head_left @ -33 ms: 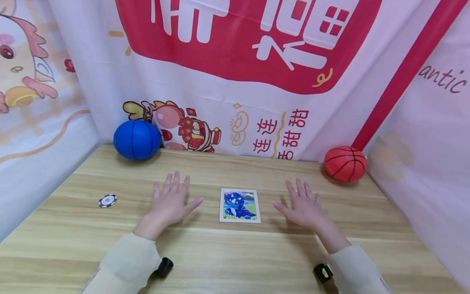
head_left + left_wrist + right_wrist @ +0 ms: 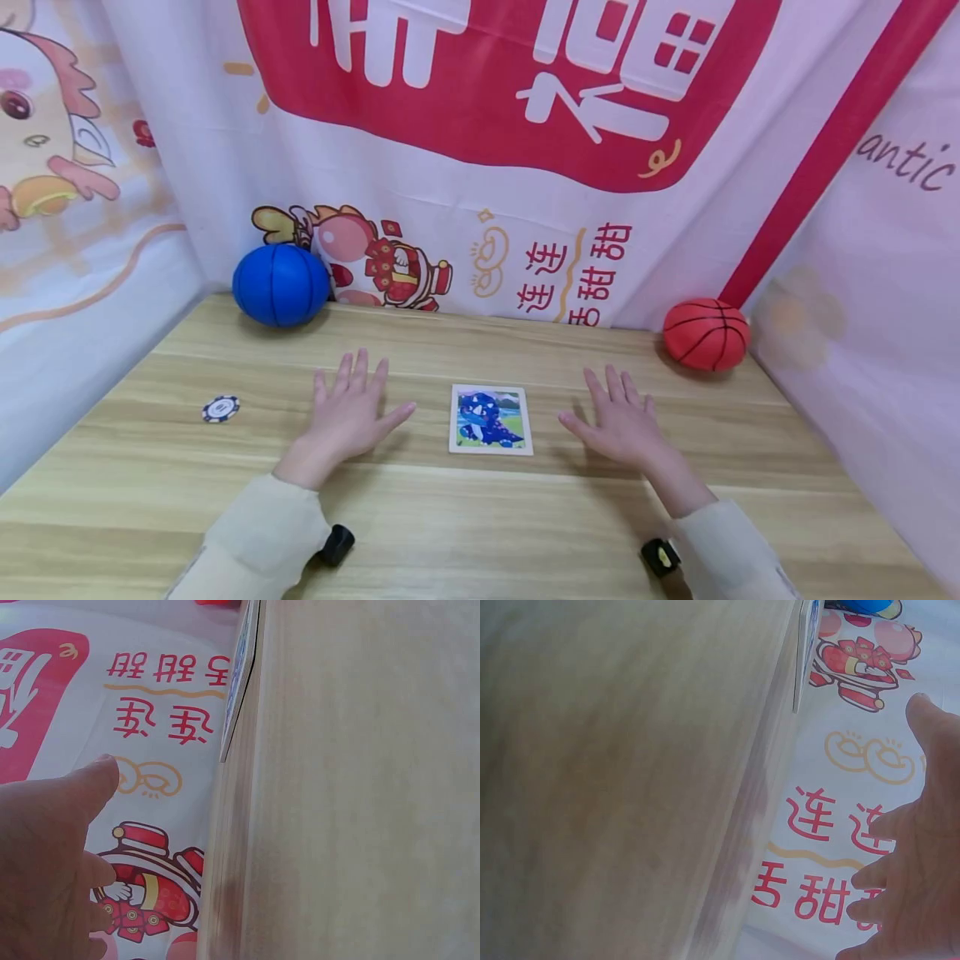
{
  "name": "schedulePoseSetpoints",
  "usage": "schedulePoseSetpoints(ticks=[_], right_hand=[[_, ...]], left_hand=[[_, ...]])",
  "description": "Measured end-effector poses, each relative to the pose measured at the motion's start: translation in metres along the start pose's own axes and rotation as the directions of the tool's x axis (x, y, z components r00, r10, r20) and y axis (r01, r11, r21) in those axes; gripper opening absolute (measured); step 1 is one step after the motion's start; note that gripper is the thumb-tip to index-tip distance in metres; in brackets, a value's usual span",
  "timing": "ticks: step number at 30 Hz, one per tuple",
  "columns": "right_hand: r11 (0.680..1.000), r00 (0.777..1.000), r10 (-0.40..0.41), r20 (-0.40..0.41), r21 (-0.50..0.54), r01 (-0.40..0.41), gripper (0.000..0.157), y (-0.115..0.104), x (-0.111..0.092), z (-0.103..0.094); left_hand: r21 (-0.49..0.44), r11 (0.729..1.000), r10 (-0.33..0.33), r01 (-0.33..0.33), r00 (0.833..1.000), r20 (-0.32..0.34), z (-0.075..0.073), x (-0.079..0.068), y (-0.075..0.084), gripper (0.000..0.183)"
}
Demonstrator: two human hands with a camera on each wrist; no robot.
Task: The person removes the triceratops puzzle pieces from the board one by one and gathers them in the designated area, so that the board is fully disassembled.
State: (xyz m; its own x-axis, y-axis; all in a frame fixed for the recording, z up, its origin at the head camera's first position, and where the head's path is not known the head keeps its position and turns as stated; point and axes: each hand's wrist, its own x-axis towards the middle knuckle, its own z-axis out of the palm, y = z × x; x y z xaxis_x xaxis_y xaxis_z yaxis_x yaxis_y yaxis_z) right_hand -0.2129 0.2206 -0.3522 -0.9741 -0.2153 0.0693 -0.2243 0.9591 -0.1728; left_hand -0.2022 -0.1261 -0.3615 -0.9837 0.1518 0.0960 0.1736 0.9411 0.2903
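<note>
In the head view a square picture board (image 2: 491,419) with a white border and a blue cartoon dinosaur lies flat on the wooden table. To its left is my left hand (image 2: 348,417), palm down with fingers spread, holding nothing. My right hand (image 2: 618,423) mirrors it on the board's right side, its fingers extended and free of any object. Both hands appear slightly raised, with shadows on the wood below. The wrist views show the left hand (image 2: 49,862) and right hand (image 2: 922,840) apart from the tabletop. A poker chip (image 2: 221,408) lies left of the left hand.
A blue ball (image 2: 281,285) sits at the table's back left corner, and a red ball (image 2: 707,334) at the back right. Printed cloth (image 2: 450,192) hangs along the back and both sides. The wooden table (image 2: 465,525) extends toward the front.
</note>
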Motion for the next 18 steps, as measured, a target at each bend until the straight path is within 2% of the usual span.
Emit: schedulePoseSetpoints(ticks=[10,18], right_hand=[[1.0,1.0,0.001,0.005,0.0,-0.001,0.087,0.0017,0.0016,0.0028],[1.0,1.0,0.011,0.01,-0.003,-0.011,0.091,-0.003,0.0056,-0.0059]], left_hand=[[0.014,1.0,-0.023,0.023,1.0,0.004,-0.0013,-0.0014,0.001,0.09],[0.041,0.999,-0.014,0.014,1.0,-0.005,-0.0085,0.0022,0.0005,0.09]])
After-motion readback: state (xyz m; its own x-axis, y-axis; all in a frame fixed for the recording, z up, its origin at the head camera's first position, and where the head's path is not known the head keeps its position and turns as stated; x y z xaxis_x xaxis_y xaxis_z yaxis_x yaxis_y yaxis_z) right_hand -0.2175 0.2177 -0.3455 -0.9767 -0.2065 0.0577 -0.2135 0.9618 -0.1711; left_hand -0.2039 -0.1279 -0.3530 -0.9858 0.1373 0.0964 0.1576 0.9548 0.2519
